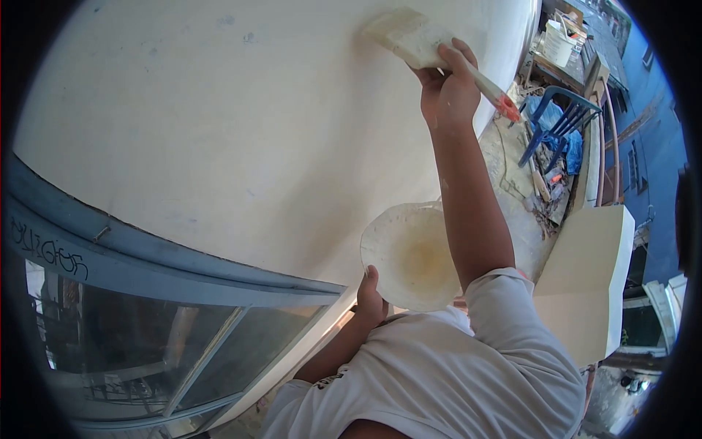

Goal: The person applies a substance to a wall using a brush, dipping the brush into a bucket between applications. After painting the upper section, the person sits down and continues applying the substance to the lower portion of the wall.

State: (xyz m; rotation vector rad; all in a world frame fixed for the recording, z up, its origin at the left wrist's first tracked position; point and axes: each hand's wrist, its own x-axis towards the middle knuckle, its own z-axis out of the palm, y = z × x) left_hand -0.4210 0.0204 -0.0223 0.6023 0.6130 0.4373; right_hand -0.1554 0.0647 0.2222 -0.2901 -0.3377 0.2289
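My right hand [450,91] is closed around a wide paintbrush [409,38] coated in off-white. Its broad head lies against or very near the pale wall [219,132], and its handle slants down to a red end. Lower down, my left hand [371,298] grips the rim of a white bowl [406,256], thumb on the near edge. Inside the bowl is a yellowish-white residue or thin liquid. My right forearm hides part of the bowl's right side.
A blue-grey window frame [183,274] with glass panes borders the wall below. To the right are a blue plastic chair [559,121], scattered debris, a white bucket [558,44] and a pale boxy ledge [581,285]. A blue building wall stands beyond.
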